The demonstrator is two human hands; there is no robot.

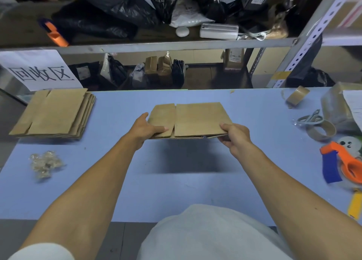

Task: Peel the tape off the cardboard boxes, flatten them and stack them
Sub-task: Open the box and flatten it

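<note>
1. holding a flattened brown cardboard box above the middle of the blue table, left hand grips its near-left edge.
2. right hand pinches its near-right corner.
3. stack of flattened brown boxes lies far left.

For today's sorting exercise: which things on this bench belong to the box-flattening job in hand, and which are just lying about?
Part of the job:
flattened box, held by left hand and right hand
stack of flattened boxes
crumpled peeled tape

Lying about:
scissors
tape rolls
orange tape dispenser
wrapped parcel
</note>
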